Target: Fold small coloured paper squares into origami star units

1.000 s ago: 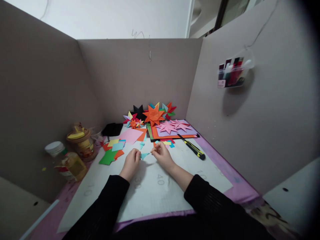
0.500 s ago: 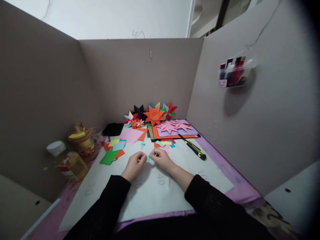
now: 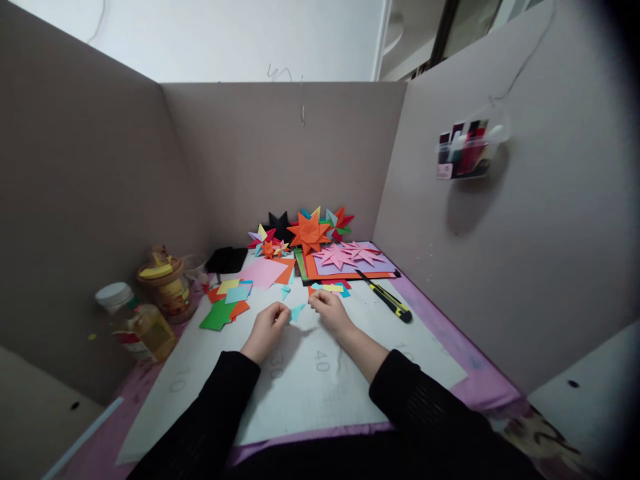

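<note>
Head view: my left hand (image 3: 267, 327) pinches a small blue paper triangle (image 3: 297, 311), fingertips closed on its near corner, just above the white mat (image 3: 300, 373). My right hand (image 3: 330, 310) sits just to its right, fingers curled together; I cannot tell whether they touch the triangle. Loose paper squares (image 3: 227, 300) lie to the left. Folded paper stars (image 3: 310, 230) stand against the back wall. A knife (image 3: 387, 300) lies to the right, jars (image 3: 160, 287) far left.
</note>
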Demonstrator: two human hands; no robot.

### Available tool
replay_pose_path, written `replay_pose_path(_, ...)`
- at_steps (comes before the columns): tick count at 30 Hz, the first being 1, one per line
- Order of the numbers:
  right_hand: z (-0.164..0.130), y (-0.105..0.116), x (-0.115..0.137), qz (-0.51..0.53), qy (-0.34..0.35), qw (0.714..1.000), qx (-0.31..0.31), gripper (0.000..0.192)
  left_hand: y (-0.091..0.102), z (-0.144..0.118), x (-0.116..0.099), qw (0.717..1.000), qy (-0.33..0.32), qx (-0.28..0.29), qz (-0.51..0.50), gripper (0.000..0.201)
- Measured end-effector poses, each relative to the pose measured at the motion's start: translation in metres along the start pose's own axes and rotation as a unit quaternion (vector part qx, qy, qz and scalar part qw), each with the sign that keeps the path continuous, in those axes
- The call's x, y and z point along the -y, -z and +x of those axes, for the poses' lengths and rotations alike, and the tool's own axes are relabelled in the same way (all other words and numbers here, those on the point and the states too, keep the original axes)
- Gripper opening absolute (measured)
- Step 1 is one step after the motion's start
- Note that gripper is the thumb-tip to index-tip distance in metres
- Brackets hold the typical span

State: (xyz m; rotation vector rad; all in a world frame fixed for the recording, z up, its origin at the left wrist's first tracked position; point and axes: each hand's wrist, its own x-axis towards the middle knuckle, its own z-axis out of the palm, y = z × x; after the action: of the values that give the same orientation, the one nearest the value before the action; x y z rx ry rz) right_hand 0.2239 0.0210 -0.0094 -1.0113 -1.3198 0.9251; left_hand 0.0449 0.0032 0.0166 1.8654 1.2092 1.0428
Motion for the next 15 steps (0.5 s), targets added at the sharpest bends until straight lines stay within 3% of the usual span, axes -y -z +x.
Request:
replay_pose_path(4,0.0,0.002,-0.002,0.028,0.023,0.999,-0.001,0.012,0.0,0.001,0.002,0.999,0.025,-0.012,-0.032,0.021)
replay_pose_path(6,-0.002,-0.001,-0.003,0.04,0.03,0.998,0.031,0.024,-0.001,0.001,0.002,0.999,0.028,-0.008,-0.036,0.021)
replay_pose_path(10,-0.008,-0.007,-0.005,0.03,0.035,0.995,0.083,0.027,-0.002,0.0,0.003,1.0,0.006,-0.005,-0.016,0.024)
replay_pose_path(15,-0.011,-0.009,-0.003,0.032,0.02,0.996,0.084,0.022,-0.006,-0.002,0.001,1.0,-0.018,0.0,0.009,0.026)
